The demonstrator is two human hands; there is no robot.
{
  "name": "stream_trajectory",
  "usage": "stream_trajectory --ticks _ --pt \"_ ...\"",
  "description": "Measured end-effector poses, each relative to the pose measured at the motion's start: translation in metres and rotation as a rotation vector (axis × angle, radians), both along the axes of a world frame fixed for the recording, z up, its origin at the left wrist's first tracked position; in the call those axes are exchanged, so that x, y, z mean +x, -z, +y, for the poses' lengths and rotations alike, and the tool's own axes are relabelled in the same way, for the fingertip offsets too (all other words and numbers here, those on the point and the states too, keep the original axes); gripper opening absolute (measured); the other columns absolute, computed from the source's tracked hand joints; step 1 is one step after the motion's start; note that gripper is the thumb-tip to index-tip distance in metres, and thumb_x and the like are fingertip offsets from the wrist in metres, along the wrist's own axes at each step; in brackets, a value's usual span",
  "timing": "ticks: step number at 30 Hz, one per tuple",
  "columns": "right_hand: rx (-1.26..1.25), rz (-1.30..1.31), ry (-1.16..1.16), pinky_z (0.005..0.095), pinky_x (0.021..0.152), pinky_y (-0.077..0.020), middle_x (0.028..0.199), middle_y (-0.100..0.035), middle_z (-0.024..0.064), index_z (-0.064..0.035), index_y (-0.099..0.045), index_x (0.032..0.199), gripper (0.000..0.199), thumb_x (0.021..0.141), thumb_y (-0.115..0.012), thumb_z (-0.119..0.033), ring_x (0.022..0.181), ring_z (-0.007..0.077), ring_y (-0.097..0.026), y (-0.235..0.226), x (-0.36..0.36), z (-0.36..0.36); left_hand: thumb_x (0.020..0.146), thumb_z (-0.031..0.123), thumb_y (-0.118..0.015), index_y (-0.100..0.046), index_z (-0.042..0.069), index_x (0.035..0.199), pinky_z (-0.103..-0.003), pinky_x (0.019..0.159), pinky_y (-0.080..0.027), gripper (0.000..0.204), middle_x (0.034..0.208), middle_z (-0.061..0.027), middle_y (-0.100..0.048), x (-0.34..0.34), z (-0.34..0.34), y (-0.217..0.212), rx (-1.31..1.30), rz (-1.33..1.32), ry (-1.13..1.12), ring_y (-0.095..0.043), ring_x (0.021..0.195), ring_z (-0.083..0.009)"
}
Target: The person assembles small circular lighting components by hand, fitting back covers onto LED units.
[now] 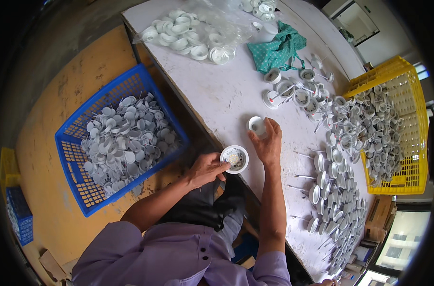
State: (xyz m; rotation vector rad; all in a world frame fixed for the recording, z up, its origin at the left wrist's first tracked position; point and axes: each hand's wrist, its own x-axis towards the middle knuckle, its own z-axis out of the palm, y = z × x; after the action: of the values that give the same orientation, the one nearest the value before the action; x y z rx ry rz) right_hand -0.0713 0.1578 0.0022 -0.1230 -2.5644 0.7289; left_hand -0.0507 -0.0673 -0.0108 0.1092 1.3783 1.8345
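My left hand [203, 171] is closed on the rim of a small round white LED light [235, 159] at the table's near edge. Its open side faces up and shows a board with pale yellowish dots inside. A little farther off and to the right, my right hand [268, 145] pinches a white cup-shaped cover [256, 125] between thumb and fingers, just over or on the white table [217, 102]. The two pieces are apart. Beyond my right hand lie several similar round lights [301, 97], some with wires attached.
A blue basket [74, 164] full of white discs with wires stands on my left. Clear bags of white cups [181, 35] and a green dotted cloth [276, 50] lie at the back. Rows of wired lights [329, 186] cover the right side, beside a filled yellow crate [419, 138].
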Motion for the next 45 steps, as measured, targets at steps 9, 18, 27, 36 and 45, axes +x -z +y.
stream_trajectory --ticks 9,18,27,36,45 --pt "-0.266 -0.021 -0.006 0.0383 0.09 -0.0461 0.119 -0.056 0.02 0.0038 -0.055 0.121 0.061 0.069 -0.08 -0.015 0.11 0.0318 -0.054 -0.007 0.007 0.0 0.091 0.021 -0.064 -0.058 0.0 0.112 -0.017 0.044 -0.034 0.03 0.091 -0.0041 -0.065 0.002 0.0 -0.003 0.003 0.032 -0.029 -0.061 0.066 -0.0073" --pt "-0.217 -0.08 -0.285 0.0386 0.097 -0.0422 0.127 -0.051 0.0169 -0.0021 -0.052 0.127 0.067 0.067 -0.08 -0.011 0.116 0.0332 -0.051 -0.044 0.082 -0.01 0.089 0.025 -0.066 -0.06 0.001 0.107 -0.018 0.047 -0.035 0.031 0.09 -0.0019 -0.064 0.005 0.016 -0.001 0.085 0.01 -0.006 -0.059 0.068 -0.007" --pt "-0.349 -0.229 -0.262 0.0395 0.097 -0.0437 0.134 -0.045 0.0166 -0.0078 -0.046 0.136 0.081 0.065 -0.084 -0.019 0.121 0.0332 -0.048 -0.041 0.114 -0.019 0.087 0.028 -0.068 -0.061 0.001 0.106 -0.017 0.047 -0.039 0.033 0.087 -0.0022 -0.065 0.022 0.028 -0.004 0.092 0.028 0.063 -0.058 0.062 -0.0053" --pt "-0.896 -0.204 -0.015 0.0275 0.074 -0.0516 0.113 -0.059 0.0136 0.0044 -0.046 0.131 0.052 0.087 -0.066 -0.014 0.092 0.0166 -0.06 -0.002 0.133 -0.017 0.089 0.023 -0.064 -0.061 -0.003 0.105 -0.02 0.055 -0.048 0.031 0.086 -0.0053 -0.066 0.033 0.04 -0.011 0.049 0.178 0.038 -0.061 0.065 -0.0087" --pt "-0.643 -0.066 0.096 0.0296 0.074 -0.0513 0.123 -0.053 0.0161 0.0021 -0.044 0.134 0.068 0.076 -0.077 -0.016 0.101 0.0221 -0.057 -0.017 0.162 -0.015 0.084 0.013 -0.058 -0.062 -0.006 0.098 -0.026 0.057 -0.052 0.025 0.078 -0.0084 -0.067 0.04 0.071 -0.01 -0.213 0.302 0.096 -0.064 0.062 -0.0115"
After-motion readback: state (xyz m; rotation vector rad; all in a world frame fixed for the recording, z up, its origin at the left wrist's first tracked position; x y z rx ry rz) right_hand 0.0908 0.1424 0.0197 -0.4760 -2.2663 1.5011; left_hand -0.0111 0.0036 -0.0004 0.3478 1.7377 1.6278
